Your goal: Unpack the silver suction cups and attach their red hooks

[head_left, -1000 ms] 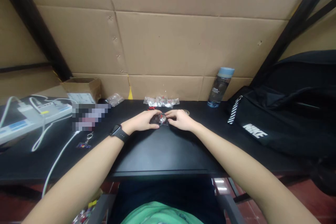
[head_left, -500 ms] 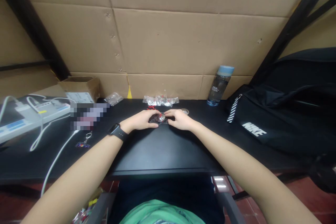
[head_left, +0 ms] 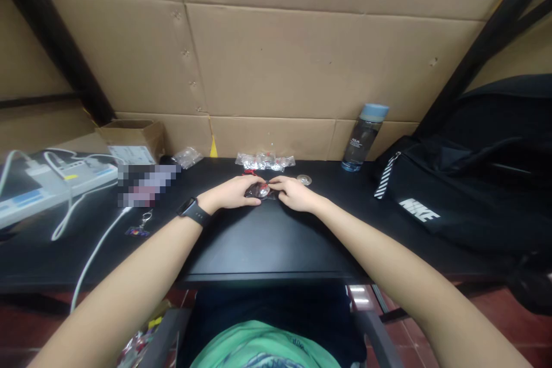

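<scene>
Curled round the red-flecked disc (head_left: 263,191) at the middle of the table (head_left: 267,241), the left hand (head_left: 235,191) holds it between parted thumb and fingers while the right hand (head_left: 296,194) bunches its fingertips against it, whether pinching I cannot tell, so an uneven push could slip it loose.

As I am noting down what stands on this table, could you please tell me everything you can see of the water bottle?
The water bottle has a pale blue lid, a see-through, dark-looking body, seemingly plastic, with white print reading AQUA above smaller illegible lines, and a bluish base. It stands on the black table near the cardboard wall, left of the black bag, its top leaning right in the picture. Only the table clearly touches it; its fill is unclear.
</scene>
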A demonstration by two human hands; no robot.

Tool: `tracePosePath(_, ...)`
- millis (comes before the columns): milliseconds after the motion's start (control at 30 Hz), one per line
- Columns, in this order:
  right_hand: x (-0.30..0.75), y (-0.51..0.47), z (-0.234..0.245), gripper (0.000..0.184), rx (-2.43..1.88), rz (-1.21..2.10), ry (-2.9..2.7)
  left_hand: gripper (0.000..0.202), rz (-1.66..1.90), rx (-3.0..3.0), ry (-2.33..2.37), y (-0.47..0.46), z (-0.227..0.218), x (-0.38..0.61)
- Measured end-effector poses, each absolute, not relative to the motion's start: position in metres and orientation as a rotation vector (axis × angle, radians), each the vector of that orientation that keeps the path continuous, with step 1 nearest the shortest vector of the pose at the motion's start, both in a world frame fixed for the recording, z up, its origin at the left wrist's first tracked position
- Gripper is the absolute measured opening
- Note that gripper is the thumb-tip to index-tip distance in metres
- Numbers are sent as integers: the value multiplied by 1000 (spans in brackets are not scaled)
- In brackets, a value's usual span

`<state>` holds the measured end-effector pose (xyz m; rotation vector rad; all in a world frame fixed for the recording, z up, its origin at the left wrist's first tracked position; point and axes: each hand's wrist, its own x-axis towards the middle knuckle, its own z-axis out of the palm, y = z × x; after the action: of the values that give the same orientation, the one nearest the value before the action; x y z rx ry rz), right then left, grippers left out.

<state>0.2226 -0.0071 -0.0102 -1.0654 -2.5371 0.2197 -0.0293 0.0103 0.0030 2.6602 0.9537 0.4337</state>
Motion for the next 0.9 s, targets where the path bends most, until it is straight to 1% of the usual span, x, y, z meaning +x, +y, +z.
tracePosePath(200, 218, -13, -8, 65, -1150, 262, -2572, 59, 445, 2661, 968, 11, 1, -30)
tracePosePath(333, 216, -15, -9, 67, -1223, 280, -2613, 59, 461, 2663, 950, 12, 1, -30)
tracePosePath(400, 217, -14, -9, 64, -1184, 285, -2612, 59, 462, 2660, 948, 11, 1, -30)
tracePosePath(567, 224, -9, -8, 50, -1002, 317, -2542, 59, 437, 2648, 977, 11, 2, -30)
tracePosePath(900, 229, -8, -2, 59, -775, 548, -2554, 60, 435, 2648, 989, 12, 3, -32)
